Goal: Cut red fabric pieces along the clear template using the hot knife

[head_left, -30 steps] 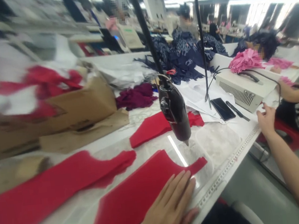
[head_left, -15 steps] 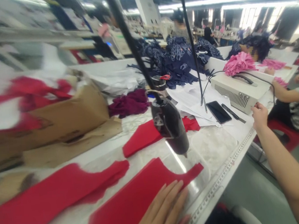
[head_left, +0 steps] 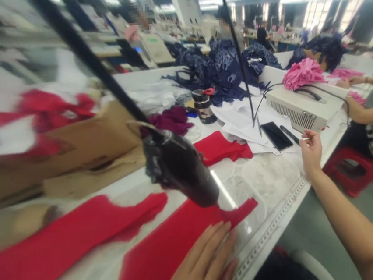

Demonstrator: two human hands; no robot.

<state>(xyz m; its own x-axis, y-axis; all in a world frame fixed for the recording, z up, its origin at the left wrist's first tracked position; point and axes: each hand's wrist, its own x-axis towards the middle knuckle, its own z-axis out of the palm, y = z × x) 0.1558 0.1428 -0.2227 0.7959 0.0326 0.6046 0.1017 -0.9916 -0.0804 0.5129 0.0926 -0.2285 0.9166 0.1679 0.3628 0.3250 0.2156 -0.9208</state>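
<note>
A stack of red cut fabric [head_left: 170,243] lies on the table with a narrow strap end pointing right. My left hand [head_left: 205,261] rests flat on its near edge, fingers stretched out. Just above the fabric is a black cylindrical tool with a tapered tip [head_left: 186,171], fixed to a black rod. My right hand [head_left: 311,152] is off the table's right side, near the beige metal box [head_left: 298,107] and the end of a black pen-like cutter [head_left: 289,134]. Its fingers are loosely curled and apart, with no held object showing. A black phone [head_left: 276,135] lies beside the cutter.
More red fabric [head_left: 66,231] lies at left, before a cardboard box [head_left: 74,142]. A smaller red piece [head_left: 222,147], a dark jar [head_left: 204,107] and white papers [head_left: 233,113] are behind the tool. A measuring tape [head_left: 276,219] runs along the table edge. A co-worker's arm [head_left: 365,109] is at right.
My right hand has moved left from the beige box's corner toward the cutter. The black tool appears farther left and more tilted as the view shifts. My left hand stays on the red fabric.
</note>
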